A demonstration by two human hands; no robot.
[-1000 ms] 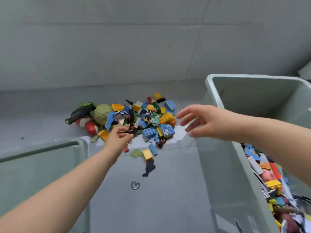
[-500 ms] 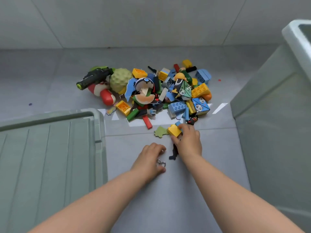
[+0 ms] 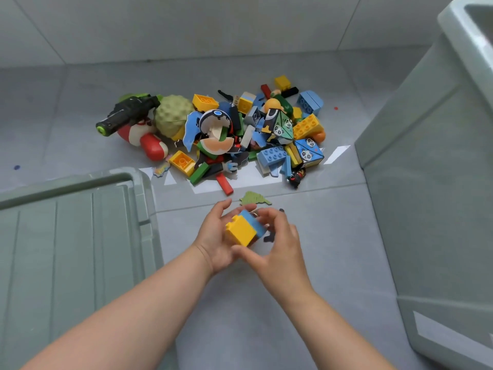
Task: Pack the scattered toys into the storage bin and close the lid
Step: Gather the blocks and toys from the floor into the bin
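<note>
Fingers [image 3: 223, 207] of the left hand [image 3: 214, 245] curl round a yellow brick [image 3: 239, 231]. The right hand [image 3: 278, 251] curls over the blue brick [image 3: 255, 222] pressed against it, both held above the floor [image 3: 336, 236]. Just beyond lies a flat green piece [image 3: 253, 198], then the toy pile [image 3: 240, 134]. The lid [image 3: 80, 236] lies to the left and the storage bin [image 3: 440, 182] stands to the right.

L hand [image 3: 214, 244] & R hand [image 3: 278, 249] together, forearms angled inward, fingers curled round yellow block [image 3: 240, 231].
</note>
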